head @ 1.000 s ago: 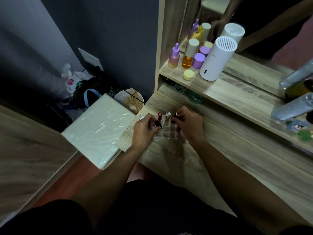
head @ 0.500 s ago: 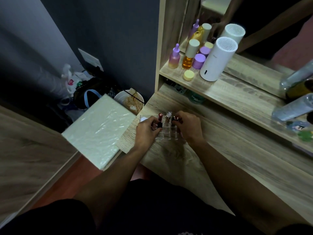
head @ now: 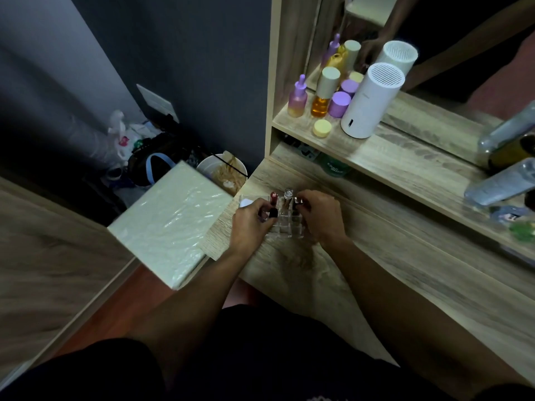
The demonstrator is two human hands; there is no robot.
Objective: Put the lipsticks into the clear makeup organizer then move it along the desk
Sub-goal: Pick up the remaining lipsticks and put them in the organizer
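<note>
A clear makeup organizer point(head: 285, 228) stands on the wooden desk point(head: 362, 273) near its left end. Several lipsticks stand upright in its cells: a red-capped lipstick point(head: 274, 198), a silver-topped lipstick point(head: 287, 197) and a dark lipstick point(head: 272, 213). My left hand point(head: 251, 222) grips the organizer's left side, its fingers beside the dark lipstick. My right hand point(head: 320, 215) grips the right side, fingers curled over a lipstick with a metallic cap point(head: 298, 200). The organizer's right cells are hidden by my fingers.
A shelf above the desk carries a white cylindrical device point(head: 369, 102), purple and amber bottles point(head: 320, 95) and a yellow jar point(head: 322, 128). A mirror is behind them. Clear bottles point(head: 500, 180) lie at right. A pale wrapped board point(head: 170, 218) leans off the desk's left edge.
Both hands have settled lower around the organizer's sides, and the organizer with its lipsticks has shifted slightly toward the left end of the desk.
</note>
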